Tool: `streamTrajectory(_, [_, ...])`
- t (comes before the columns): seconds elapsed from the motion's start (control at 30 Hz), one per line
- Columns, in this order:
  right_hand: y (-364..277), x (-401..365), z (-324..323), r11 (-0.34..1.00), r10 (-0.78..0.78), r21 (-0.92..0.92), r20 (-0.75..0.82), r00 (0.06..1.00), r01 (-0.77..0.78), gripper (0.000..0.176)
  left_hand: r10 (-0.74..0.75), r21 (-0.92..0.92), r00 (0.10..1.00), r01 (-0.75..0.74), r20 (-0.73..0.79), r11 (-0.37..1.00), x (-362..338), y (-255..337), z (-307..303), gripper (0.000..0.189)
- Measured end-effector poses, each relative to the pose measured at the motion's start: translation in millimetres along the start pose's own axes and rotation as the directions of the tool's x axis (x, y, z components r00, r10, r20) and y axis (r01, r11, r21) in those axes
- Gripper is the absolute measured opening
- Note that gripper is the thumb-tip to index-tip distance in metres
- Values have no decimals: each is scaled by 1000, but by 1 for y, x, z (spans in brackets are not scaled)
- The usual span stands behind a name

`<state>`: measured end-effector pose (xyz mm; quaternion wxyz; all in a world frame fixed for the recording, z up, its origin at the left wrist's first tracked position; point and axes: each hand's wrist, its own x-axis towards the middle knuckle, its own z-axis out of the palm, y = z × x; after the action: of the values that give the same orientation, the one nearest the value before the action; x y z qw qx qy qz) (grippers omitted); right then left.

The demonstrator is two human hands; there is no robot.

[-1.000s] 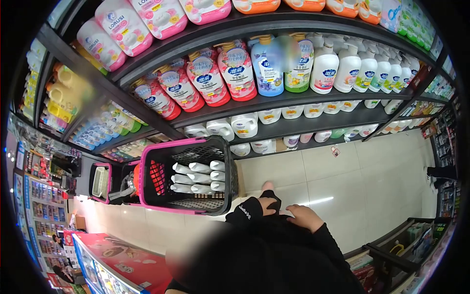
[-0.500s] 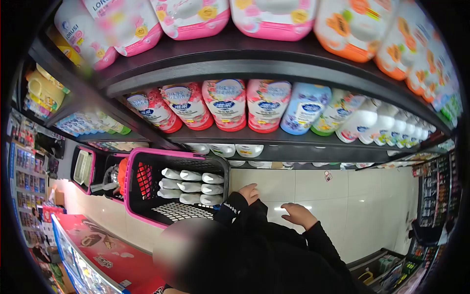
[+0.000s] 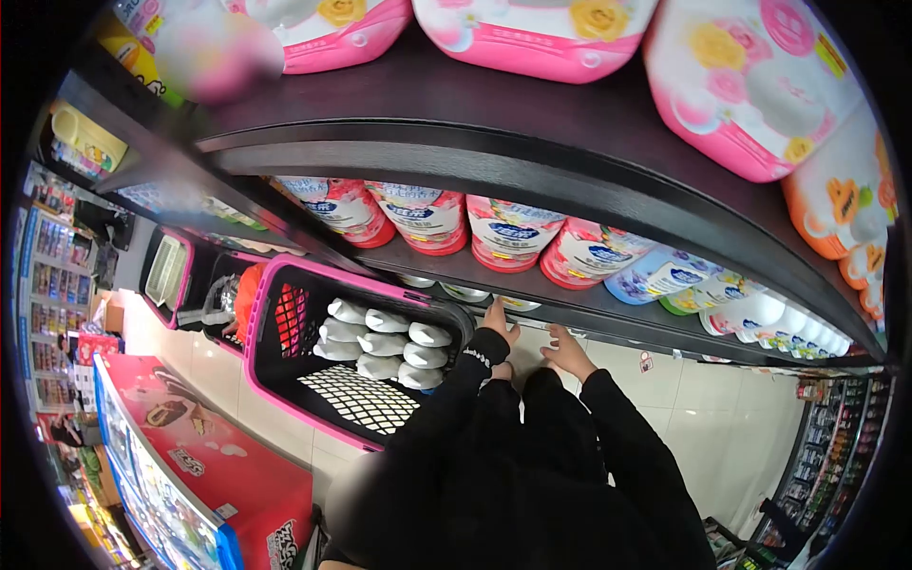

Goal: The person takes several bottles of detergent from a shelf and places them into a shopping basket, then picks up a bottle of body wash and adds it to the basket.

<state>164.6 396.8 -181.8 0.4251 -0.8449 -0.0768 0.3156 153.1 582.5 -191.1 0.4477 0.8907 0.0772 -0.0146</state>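
My left hand (image 3: 498,324) reaches up to the edge of the lowest visible shelf, beside white-based containers (image 3: 464,293) that the shelf above mostly hides. Its fingers are apart, and I see nothing held. To its right is my right hand (image 3: 568,353), just below the same shelf edge, thumb and fingers spread and holding nothing. Left of my left forearm, a black shopping basket with a pink rim (image 3: 249,351) contains several white bottles (image 3: 383,344) lying in rows. On the shelf above my hands stand red-and-white bottles (image 3: 513,236) and a blue one (image 3: 655,275).
Large pink-and-white bottles (image 3: 532,43) line the top shelf (image 3: 456,100), which juts out over the lower ones. Further baskets (image 3: 169,275) stand at the left, one with an orange item (image 3: 249,299). A red display stand (image 3: 190,418) is at lower left, pale tiled floor (image 3: 703,399) at right.
The view has shifted closer to the shelves. Both hands have moved up toward the low shelf edge, and my right hand is nearer to my left.
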Motion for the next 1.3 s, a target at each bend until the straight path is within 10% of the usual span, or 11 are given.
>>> streamTrajectory(0.47, [-22,69,-25,886,180,-441,46,983,-142,47,-15,106,989,-1,149,994,42,2,9,47])
streamTrajectory(0.53, [-4,79,-17,954,46,-298,31,998,-34,41,-83,150,965,46,249,988,43,9,8,48])
streamTrajectory(0.57, [2,82,-12,953,-85,-294,-50,995,67,37,125,263,992,-118,-9,957,38,9,13,33])
streamTrajectory(0.73, [12,89,-3,950,-93,-299,6,996,90,37,-156,143,971,131,181,981,38,3,21,36])
streamTrajectory(1.2, [16,99,3,974,-90,-217,-117,989,63,39,-70,68,998,69,8,995,31,1,23,41])
streamTrajectory(1.3, [18,86,9,984,-107,-161,-240,965,69,41,-74,133,984,53,161,990,33,6,13,44])
